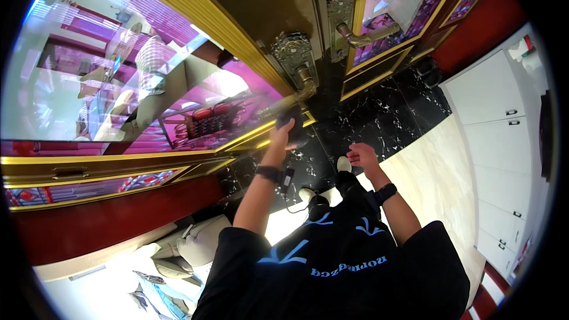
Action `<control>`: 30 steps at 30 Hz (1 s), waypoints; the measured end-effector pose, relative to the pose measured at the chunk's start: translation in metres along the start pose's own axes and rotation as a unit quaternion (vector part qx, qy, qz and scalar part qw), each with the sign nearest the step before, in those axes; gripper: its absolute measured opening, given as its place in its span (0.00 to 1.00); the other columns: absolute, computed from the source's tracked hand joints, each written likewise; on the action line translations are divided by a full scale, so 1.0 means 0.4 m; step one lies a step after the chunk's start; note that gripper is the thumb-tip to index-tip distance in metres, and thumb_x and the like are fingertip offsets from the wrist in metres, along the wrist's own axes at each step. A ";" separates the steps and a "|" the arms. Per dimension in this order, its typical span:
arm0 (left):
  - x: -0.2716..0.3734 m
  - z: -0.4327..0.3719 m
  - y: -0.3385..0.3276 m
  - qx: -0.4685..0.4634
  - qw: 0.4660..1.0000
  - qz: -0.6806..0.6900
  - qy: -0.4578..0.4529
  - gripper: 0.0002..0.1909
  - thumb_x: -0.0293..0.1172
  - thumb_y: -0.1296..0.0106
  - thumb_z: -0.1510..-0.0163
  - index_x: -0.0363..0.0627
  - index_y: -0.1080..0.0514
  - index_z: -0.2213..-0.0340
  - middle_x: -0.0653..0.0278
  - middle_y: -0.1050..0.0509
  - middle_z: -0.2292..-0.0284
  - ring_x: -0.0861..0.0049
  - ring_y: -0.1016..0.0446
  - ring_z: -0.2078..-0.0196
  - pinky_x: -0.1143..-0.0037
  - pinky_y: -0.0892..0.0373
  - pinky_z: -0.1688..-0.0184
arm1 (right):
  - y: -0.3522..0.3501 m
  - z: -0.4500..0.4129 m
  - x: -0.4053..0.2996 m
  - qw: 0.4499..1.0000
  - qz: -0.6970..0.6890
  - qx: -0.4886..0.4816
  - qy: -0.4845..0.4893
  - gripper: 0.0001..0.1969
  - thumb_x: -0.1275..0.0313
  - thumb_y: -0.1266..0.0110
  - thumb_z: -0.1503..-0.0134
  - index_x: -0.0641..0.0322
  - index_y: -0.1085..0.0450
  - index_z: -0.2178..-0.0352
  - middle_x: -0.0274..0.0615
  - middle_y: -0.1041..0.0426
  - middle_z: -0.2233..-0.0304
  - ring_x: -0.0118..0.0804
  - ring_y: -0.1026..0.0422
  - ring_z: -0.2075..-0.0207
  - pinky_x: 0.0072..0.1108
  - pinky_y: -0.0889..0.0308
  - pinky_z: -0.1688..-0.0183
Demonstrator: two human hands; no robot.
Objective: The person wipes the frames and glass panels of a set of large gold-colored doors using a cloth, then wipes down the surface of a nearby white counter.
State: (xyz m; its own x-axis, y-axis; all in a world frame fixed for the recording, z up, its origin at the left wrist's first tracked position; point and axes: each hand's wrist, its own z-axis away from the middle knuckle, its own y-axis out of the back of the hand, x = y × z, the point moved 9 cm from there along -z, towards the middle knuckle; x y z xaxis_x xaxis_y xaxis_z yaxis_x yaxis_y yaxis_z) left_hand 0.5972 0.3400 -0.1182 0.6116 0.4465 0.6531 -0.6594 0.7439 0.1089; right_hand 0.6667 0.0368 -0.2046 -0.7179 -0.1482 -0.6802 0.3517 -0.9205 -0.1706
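Note:
My left hand [278,142] is below the lever handle [306,86] of the left door leaf, with a blurred dark object [286,118] between thumb and fingers; its exact kind cannot be told. A black wristband with a small box and a cable [288,180] is at that wrist. My right hand [363,156] hangs lower and to the right, above the floor, fingers loosely bent with nothing visible in them. The right door leaf bears another ornate metal lever handle [369,35]. Gold trim [240,40] frames the reflective glass panel [133,75] on the left.
Black marble-patterned tiles [373,120] meet pale flooring [426,169] near my feet. White cabinets [493,133] line the right side. Dark shoes [429,71] lie by the red wall [484,22]. A beige upholstered seat [206,240] with items stands at lower left.

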 end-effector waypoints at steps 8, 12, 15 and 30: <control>-0.070 0.105 -0.216 -0.269 0.957 -0.014 -0.108 0.26 0.28 0.47 0.48 0.37 0.38 0.47 0.62 0.29 0.54 0.75 0.30 0.53 0.76 0.35 0.50 | -0.308 0.061 -0.217 0.974 -0.155 -0.109 0.127 0.28 0.69 0.45 0.44 0.61 0.44 0.44 0.40 0.34 0.51 0.31 0.35 0.50 0.26 0.33 0.55; 0.061 0.217 -0.181 -0.312 0.921 0.050 -0.229 0.34 0.23 0.46 0.52 0.37 0.42 0.43 0.59 0.38 0.46 0.73 0.40 0.43 0.73 0.43 0.43 | -0.348 0.031 -0.279 0.943 -0.298 -0.086 0.118 0.22 0.69 0.43 0.45 0.65 0.38 0.51 0.38 0.29 0.57 0.30 0.31 0.58 0.22 0.35 0.55; 0.070 0.239 -0.067 -0.257 0.931 -0.002 -0.258 0.32 0.24 0.49 0.51 0.34 0.42 0.44 0.59 0.38 0.45 0.72 0.39 0.43 0.73 0.39 0.46 | -0.391 0.016 -0.358 0.945 -0.152 -0.062 0.282 0.19 0.68 0.43 0.46 0.68 0.34 0.56 0.38 0.27 0.63 0.29 0.30 0.62 0.22 0.35 0.57; 0.004 0.366 0.354 0.006 0.957 0.090 -0.275 0.19 0.25 0.52 0.46 0.34 0.33 0.52 0.54 0.26 0.56 0.69 0.27 0.55 0.73 0.32 0.54 | -0.623 0.148 -0.539 0.896 0.000 0.066 0.439 0.12 0.69 0.44 0.44 0.71 0.32 0.66 0.41 0.28 0.70 0.30 0.32 0.70 0.25 0.36 0.66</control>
State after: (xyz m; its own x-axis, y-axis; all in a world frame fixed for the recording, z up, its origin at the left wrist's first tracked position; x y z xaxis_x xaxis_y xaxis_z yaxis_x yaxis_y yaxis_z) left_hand 0.4407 0.3733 0.0081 0.1665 0.2348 0.9577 -0.7401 0.6716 -0.0360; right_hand 0.6984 0.2769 0.0267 0.0505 0.1409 -0.9887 0.2361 -0.9636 -0.1252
